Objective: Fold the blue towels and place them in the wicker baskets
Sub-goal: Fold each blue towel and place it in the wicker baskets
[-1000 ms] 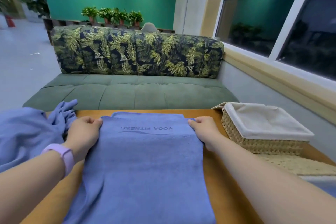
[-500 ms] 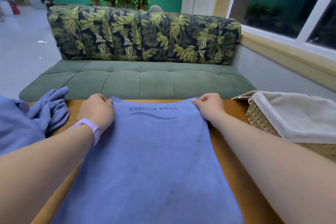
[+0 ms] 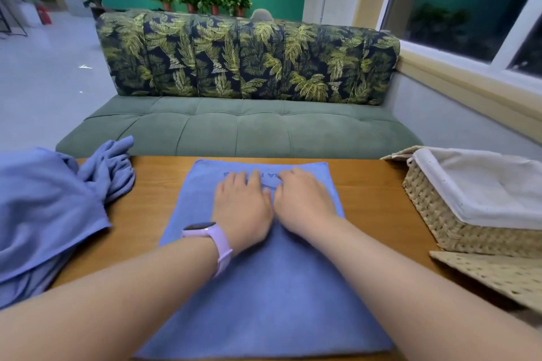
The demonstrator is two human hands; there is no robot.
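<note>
A blue towel (image 3: 272,296) lies flat on the wooden table (image 3: 378,193), its far edge with printed lettering near the table's back. My left hand (image 3: 242,208), a lilac watch on its wrist, rests palm down on the towel's far half. My right hand (image 3: 303,202) lies beside it, palm down, fingers over the lettering. The two hands touch side by side at the towel's middle. A wicker basket (image 3: 440,214) with a white cloth liner stands at the right. A heap of unfolded blue towels (image 3: 50,205) sits at the left.
A second wicker basket or lid (image 3: 492,275) lies flat at the near right. A green sofa (image 3: 234,129) with a leaf-print backrest runs behind the table. Windows line the right wall.
Both hands left the towel's far corners and came together at its middle, now lying flat on it. The towel lies flat with its far edge near the table's back.
</note>
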